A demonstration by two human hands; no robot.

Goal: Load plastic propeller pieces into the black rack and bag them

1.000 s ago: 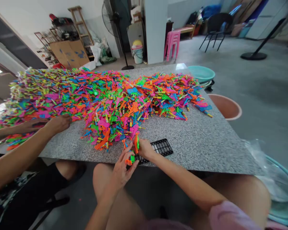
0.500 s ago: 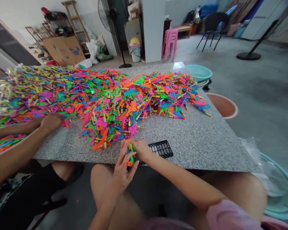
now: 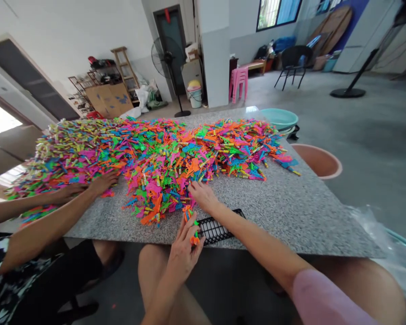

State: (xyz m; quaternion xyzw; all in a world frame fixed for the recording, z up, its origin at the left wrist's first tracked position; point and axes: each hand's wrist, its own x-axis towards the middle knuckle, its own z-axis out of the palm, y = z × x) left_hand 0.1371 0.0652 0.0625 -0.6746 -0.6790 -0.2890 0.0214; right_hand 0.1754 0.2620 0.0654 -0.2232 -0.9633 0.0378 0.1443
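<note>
My left hand [image 3: 186,243] is closed around a small bundle of plastic toy guns [image 3: 195,234], orange, green and blue, at the table's front edge. At the near edge of a large heap of similar bright toy guns [image 3: 176,167] is my right hand [image 3: 204,197], its fingers bent and pressed together against the toys. What lies between those fingertips is hidden. A black plastic grid tray [image 3: 216,230] rests on the table beside my left hand, partly under my right forearm.
On the left, a co-worker's hands [image 3: 103,183] touch the heap on the speckled stone table [image 3: 274,212]. A teal basin [image 3: 279,116] and an orange-brown basin [image 3: 320,160] stand past the right edge. A fan [image 3: 168,58] and pink stools [image 3: 238,83] are behind.
My right hand has left the bundle in my left hand and moved up to the heap. My left hand keeps its hold. The camera view has tilted upward.
</note>
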